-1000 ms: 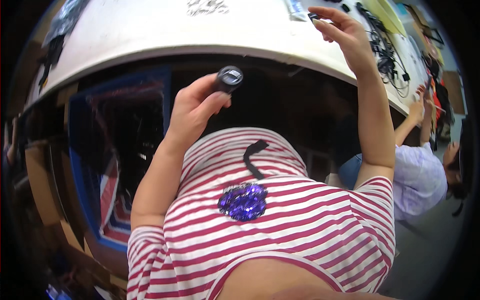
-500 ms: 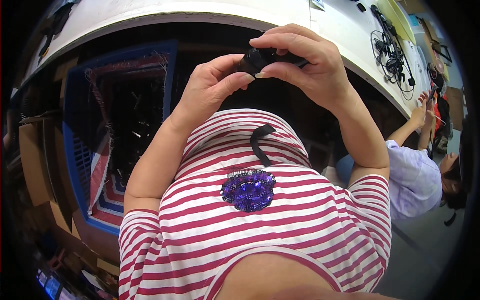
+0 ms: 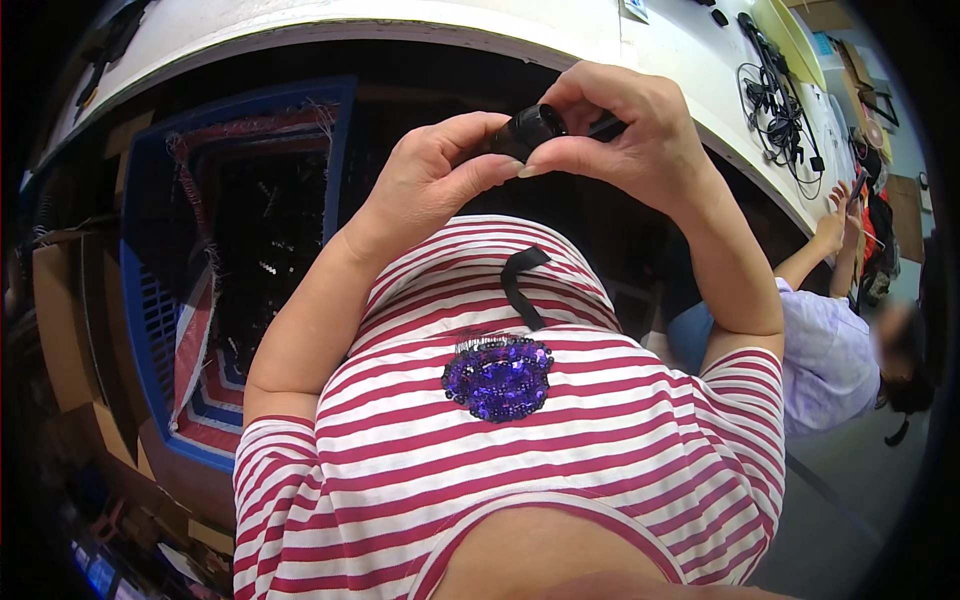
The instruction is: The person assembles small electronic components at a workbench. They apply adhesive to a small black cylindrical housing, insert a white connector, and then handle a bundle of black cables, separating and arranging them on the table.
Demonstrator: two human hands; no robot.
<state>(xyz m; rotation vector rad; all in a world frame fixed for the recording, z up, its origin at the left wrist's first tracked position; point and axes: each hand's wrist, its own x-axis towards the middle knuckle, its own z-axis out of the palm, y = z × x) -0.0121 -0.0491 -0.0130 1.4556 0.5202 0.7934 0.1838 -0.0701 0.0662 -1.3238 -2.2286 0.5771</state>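
Observation:
In front of my chest, above the dark gap at the table edge, my left hand [image 3: 435, 175] pinches a small glossy black rounded part [image 3: 532, 126] between thumb and fingers. Its exact kind does not show. My right hand [image 3: 635, 130] is at the part's right end, thumb tip meeting the left thumb and fingers curled. A second dark piece [image 3: 607, 127] sits within the right hand, mostly hidden by the fingers. Whether the two black pieces are joined I cannot tell.
A blue plastic basket [image 3: 345, 150] lined with striped cloth, holding dark pieces, stands at left beside cardboard boxes [image 3: 70, 320]. Across the top runs a white table [image 3: 440, 15]. Black cables [image 3: 775, 115] lie on its right side. Another person [image 3: 825, 345] works at far right.
My right fingers have drawn back from over the black part, so its rounded end shows more. The left hand has shifted slightly right and still pinches it.

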